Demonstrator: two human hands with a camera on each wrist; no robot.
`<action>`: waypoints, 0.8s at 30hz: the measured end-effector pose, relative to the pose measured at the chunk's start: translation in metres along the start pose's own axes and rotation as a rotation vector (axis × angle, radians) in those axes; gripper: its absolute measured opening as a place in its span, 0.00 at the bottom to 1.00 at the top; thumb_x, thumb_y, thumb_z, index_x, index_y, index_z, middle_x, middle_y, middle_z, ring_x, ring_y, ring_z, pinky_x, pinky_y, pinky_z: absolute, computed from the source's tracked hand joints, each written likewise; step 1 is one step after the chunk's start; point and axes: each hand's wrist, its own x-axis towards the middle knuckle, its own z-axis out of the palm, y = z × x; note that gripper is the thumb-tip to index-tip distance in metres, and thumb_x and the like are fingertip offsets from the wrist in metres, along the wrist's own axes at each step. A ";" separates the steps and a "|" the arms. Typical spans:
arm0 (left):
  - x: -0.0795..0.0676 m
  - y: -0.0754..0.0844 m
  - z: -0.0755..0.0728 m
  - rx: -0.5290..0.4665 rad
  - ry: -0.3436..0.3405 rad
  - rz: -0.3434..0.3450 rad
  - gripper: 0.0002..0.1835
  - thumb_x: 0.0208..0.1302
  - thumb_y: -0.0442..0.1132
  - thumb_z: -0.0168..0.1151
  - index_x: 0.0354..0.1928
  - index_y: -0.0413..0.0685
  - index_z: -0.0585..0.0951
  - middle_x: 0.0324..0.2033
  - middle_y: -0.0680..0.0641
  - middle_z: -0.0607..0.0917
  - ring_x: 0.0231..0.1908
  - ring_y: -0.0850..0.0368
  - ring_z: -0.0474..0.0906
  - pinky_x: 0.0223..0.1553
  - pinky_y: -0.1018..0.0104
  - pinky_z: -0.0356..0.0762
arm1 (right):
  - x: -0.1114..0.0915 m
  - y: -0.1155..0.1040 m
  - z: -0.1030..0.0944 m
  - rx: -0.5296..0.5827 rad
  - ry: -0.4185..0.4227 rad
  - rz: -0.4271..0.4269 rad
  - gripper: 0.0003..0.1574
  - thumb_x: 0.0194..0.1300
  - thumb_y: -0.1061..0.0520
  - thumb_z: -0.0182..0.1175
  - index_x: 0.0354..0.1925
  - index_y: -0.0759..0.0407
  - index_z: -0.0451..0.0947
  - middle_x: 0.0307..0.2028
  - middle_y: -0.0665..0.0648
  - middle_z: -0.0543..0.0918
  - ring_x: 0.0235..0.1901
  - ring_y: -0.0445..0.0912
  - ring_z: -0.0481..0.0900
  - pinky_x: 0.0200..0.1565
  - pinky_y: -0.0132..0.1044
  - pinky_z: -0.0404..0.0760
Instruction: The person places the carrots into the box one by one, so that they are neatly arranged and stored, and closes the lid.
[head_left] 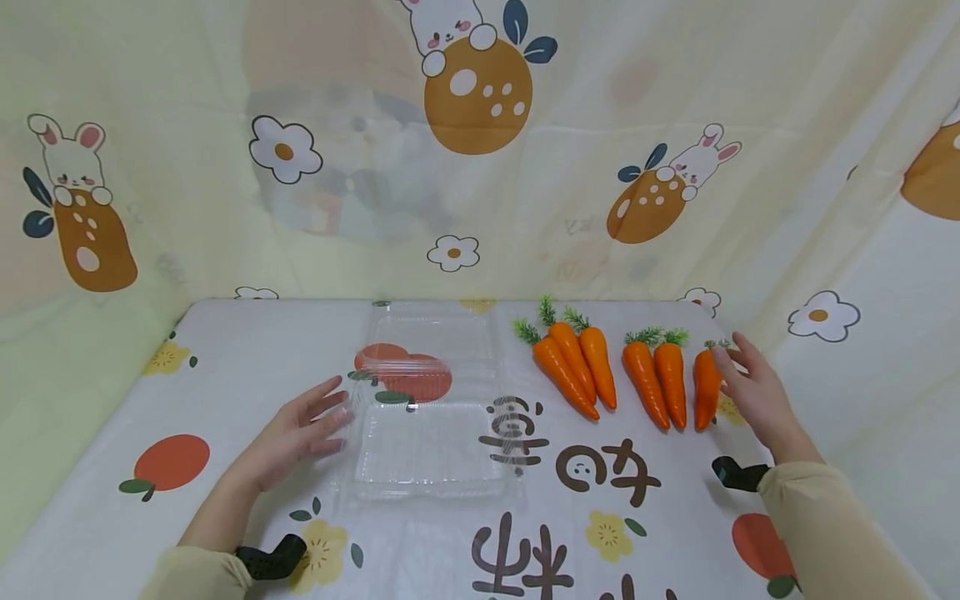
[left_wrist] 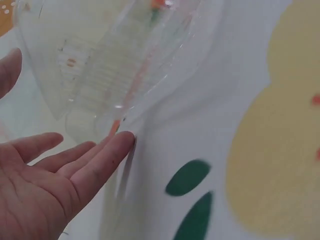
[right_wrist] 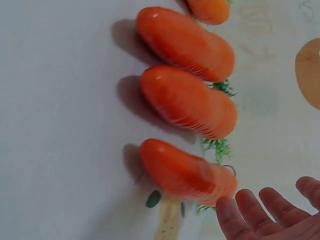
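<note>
A clear plastic box (head_left: 431, 446) with its hinged lid (head_left: 442, 333) raised lies at the middle of the table. Just left of it is my left hand (head_left: 303, 429), fingers extended toward its side; in the left wrist view the fingertips (left_wrist: 127, 140) come close to the plastic, and whether they touch I cannot tell. Beside the rightmost carrot (head_left: 707, 390) my right hand (head_left: 761, 400) hovers with fingers spread, holding nothing. Two more carrots (head_left: 670, 383) lie left of that one. Farther left, three carrots (head_left: 573, 367) with green tops lie bunched together.
A white printed cloth (head_left: 420, 554) covers the table. Behind the table hangs a cream curtain (head_left: 360, 208) with rabbit and flower prints, and it wraps round both sides. Black wrist mounts (head_left: 273, 558) stick out from both sleeves.
</note>
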 end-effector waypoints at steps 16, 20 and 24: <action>-0.004 -0.006 0.009 -0.091 -0.004 -0.002 0.39 0.76 0.44 0.57 0.81 0.43 0.53 0.76 0.34 0.63 0.76 0.33 0.60 0.61 0.51 0.81 | 0.016 0.030 0.012 -0.055 -0.044 0.208 0.61 0.77 0.31 0.44 0.79 0.64 0.23 0.75 0.83 0.42 0.70 0.77 0.55 0.66 0.70 0.68; -0.004 -0.008 0.007 -0.132 -0.026 0.016 0.38 0.76 0.40 0.56 0.81 0.41 0.53 0.76 0.32 0.63 0.75 0.32 0.60 0.60 0.54 0.83 | 0.019 0.032 0.015 -0.089 -0.031 0.214 0.57 0.79 0.37 0.46 0.80 0.65 0.26 0.74 0.84 0.45 0.69 0.77 0.56 0.66 0.69 0.69; -0.004 -0.009 0.004 -0.158 -0.051 0.034 0.38 0.76 0.39 0.57 0.81 0.40 0.52 0.76 0.31 0.61 0.74 0.32 0.61 0.58 0.58 0.84 | 0.020 0.031 0.017 -0.100 -0.021 0.226 0.55 0.79 0.40 0.48 0.80 0.66 0.29 0.74 0.84 0.47 0.68 0.76 0.57 0.67 0.67 0.70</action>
